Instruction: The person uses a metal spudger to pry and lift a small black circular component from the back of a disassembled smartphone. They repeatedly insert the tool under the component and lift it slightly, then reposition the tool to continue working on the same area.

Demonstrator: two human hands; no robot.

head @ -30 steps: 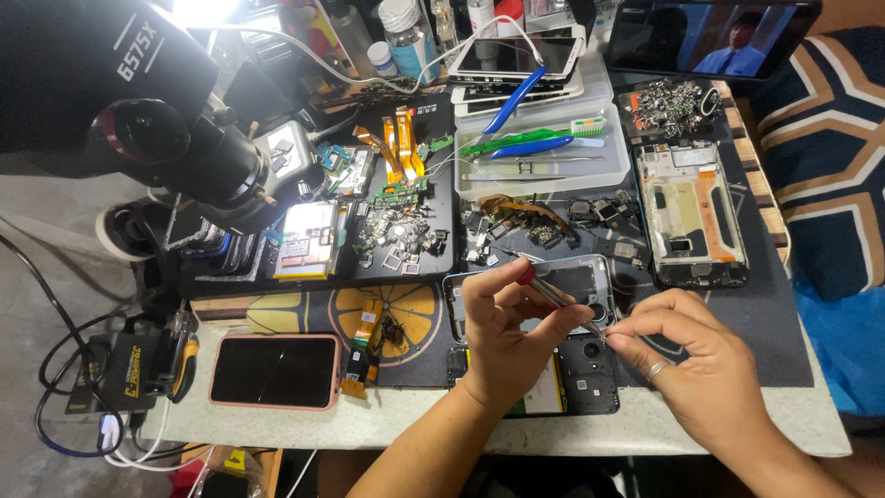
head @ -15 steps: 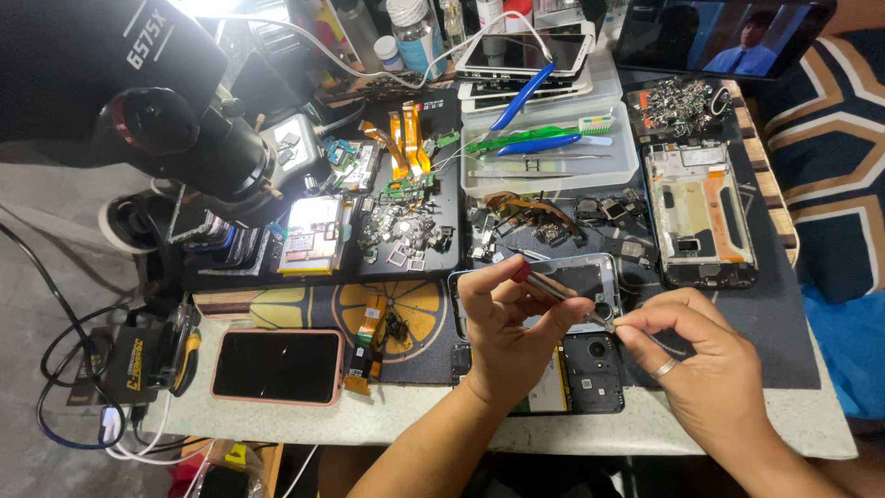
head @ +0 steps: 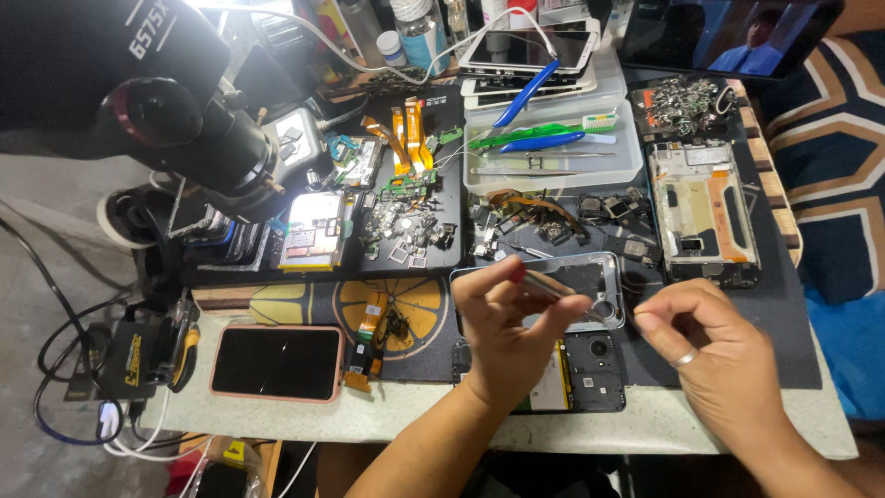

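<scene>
My left hand [head: 505, 337] pinches thin metal tweezers [head: 546, 285] between thumb and fingers, tips pointing right, above a silver phone frame [head: 604, 277]. My right hand [head: 724, 364], a ring on one finger, hovers just right of it with thumb and fingers curled together. Whether it holds something small cannot be told. Below and between the hands lies an opened black phone [head: 595, 373] with its battery [head: 553, 387] showing, partly hidden by my left wrist.
A black microscope [head: 184, 129] overhangs the upper left. A pink-cased phone [head: 277, 362] lies at the front left, next to cables and a charger [head: 120, 364]. A clear tray [head: 553, 152] holds tools. Loose parts [head: 406, 226], a stripped phone frame [head: 705, 212] and a tablet [head: 728, 32] fill the back.
My right hand has lifted off the opened phone and drawn right; the dark tool seen in it a second ago no longer shows. My left hand stays, still gripping the tweezers.
</scene>
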